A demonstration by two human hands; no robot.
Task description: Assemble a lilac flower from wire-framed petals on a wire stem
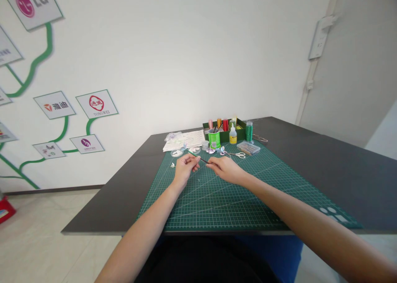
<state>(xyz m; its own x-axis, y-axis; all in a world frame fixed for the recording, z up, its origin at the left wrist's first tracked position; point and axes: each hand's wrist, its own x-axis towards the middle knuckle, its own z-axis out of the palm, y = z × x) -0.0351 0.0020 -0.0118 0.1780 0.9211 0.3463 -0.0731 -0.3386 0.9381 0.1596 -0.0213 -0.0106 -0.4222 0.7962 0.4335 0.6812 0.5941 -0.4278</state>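
Note:
Above the middle of the green cutting mat [235,200], both my hands are closed on one thin, dark stick [203,160] with a green end. The fingers of my left hand [185,168] pinch it near the green part. My right hand [227,169] grips the other, dark end, which its fingers partly hide. The stick slants down from left to right; its exact kind is too small to tell. Just beyond my hands lie shallow round dishes [177,153] with white pieces, some pale petal-like pieces [211,151] and a pair of scissors [240,154].
Behind stand a bright green can [214,139] with dark thin tools, a glue bottle [233,135], a green glitter tube [249,131] and a dark green box [242,134] of coloured tubes. White paper sheets [189,141], a clear case [248,147] and pliers [259,138] lie nearby.

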